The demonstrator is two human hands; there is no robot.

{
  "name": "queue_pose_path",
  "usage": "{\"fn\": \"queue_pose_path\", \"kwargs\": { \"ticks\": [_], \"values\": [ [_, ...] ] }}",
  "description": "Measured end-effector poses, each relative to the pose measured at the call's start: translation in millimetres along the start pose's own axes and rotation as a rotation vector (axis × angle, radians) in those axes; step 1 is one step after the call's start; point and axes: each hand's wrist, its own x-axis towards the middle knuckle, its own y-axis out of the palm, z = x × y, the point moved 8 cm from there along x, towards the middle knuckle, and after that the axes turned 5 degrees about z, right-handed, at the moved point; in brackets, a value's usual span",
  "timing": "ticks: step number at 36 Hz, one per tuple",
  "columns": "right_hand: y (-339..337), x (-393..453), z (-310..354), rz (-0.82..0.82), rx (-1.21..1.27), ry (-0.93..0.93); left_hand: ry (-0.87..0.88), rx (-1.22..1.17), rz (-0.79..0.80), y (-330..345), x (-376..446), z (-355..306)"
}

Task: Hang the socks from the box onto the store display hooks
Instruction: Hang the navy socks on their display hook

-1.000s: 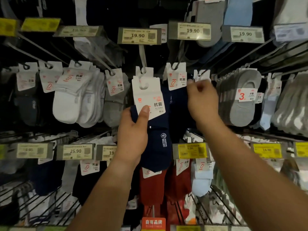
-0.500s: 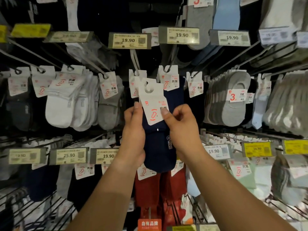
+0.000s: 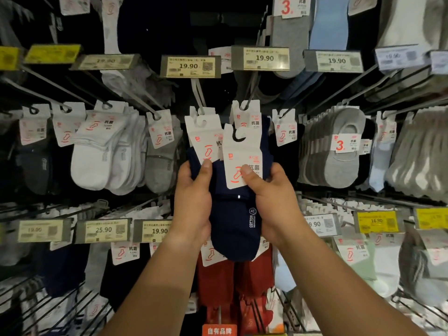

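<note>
Both hands, left hand (image 3: 194, 202) and right hand (image 3: 271, 197), pinch navy socks (image 3: 232, 221) just below the hook (image 3: 200, 98).

Small print on the price tags (image 3: 190, 66) blurred, perhaps illegible; hook tips behind cards.

Second navy sock pack (image 3: 238, 180) now fanned rightward

10 o'clock from me: yellow price tag (image 3: 52, 53) | 12 o'clock: tag reading 19.90 (image 3: 190, 66) | 3 o'clock: yellow tag reading 16.90 (image 3: 377, 221) | 8 o'clock: tag reading 25.90 (image 3: 103, 230) | 6 o'clock: orange sign (image 3: 219, 330) at bottom edge
</note>
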Motion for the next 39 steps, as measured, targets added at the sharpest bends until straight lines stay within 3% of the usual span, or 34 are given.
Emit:
{"fn": "queue_pose_path", "kwargs": {
  "ticks": [10,22,31,39],
  "values": [
    [-21,21,36,-0.054,-0.174,-0.093,0.050,0.081,-0.072,-17,7,0],
    [-4,58,106,-0.086,-0.297,-0.221,0.062,0.107,-0.038,-14,11,-9],
    [-15,96,97,-0.129,-0.377,-0.134,0.078,0.118,-0.050,-18,9,-13],
    [-29,145,54,-0.209,-0.701,0.006,0.061,0.152,-0.048,-22,5,-11]
  ]
}}
